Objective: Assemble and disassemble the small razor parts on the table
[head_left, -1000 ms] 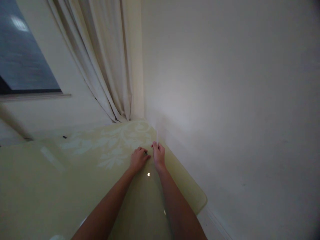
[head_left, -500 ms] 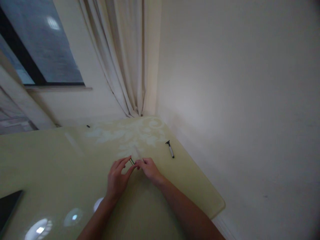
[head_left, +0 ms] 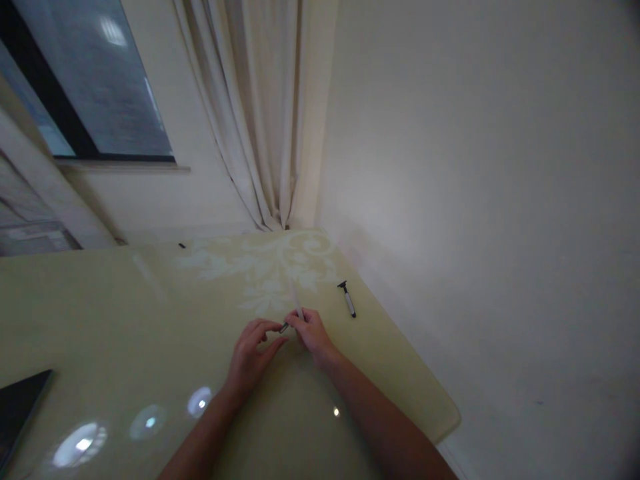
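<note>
My right hand is closed, its thumb and fingers pinching one end of a small, dark green and metallic cylinder that looks like a slim battery. A narrow pale stick-like thing rises from the same hand, blurred along its upper part. Close by on the left, my left hand has its thumb and index finger apart. Its index fingertip is at the cylinder's free end, and the thumb sits below without gripping it. To the right of both hands, a razor with a grey handle and black head lies on the table.
The pale yellow-green glossy table has its right edge along a wall. A small black piece lies near the back edge. A dark flat object is at the left. Curtains hang behind.
The cylinder was between my left thumb and index finger; now those fingers have parted and my right hand pinches it. It has turned in direction. The whole view has shifted slightly.
</note>
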The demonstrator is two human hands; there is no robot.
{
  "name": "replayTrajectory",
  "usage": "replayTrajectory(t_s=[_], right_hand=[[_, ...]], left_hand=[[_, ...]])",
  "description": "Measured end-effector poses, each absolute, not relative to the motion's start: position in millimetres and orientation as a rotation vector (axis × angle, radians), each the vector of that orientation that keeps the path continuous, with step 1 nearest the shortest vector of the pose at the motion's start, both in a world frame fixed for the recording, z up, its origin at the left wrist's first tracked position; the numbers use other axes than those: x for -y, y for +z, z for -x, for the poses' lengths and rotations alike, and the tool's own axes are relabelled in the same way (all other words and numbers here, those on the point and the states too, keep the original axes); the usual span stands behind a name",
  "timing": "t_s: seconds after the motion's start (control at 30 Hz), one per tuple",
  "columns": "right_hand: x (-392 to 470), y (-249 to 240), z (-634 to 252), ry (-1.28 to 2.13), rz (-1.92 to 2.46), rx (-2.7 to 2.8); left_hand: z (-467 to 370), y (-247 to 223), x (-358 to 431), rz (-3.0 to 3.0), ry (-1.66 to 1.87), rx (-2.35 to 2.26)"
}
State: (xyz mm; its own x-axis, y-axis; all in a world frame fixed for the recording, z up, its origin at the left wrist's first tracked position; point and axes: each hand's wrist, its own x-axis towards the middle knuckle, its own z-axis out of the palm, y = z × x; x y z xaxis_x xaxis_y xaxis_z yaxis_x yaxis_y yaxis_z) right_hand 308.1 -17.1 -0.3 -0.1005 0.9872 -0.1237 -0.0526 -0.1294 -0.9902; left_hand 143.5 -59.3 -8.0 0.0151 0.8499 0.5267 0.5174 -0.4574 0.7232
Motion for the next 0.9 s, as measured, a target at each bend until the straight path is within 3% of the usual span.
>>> replayTrajectory(t_s=[0.5,0.73,0.9], right_hand=[[17.6,0.7,-313.2,1.563,0.984,1.400],[4.1,7.3,-337.4,0.866,1.092,1.852],[3.4,12.5,-349.4,0.700,1.021,2.087]], left_hand=[[-141.2,-1.4,53.6,-1.848,1.266,-1.271],[-123.1,-11.8,44.0,-1.582,1.411,-1.493],[-107.1,-6.0,42.1,-1.462,1.290,-1.566]])
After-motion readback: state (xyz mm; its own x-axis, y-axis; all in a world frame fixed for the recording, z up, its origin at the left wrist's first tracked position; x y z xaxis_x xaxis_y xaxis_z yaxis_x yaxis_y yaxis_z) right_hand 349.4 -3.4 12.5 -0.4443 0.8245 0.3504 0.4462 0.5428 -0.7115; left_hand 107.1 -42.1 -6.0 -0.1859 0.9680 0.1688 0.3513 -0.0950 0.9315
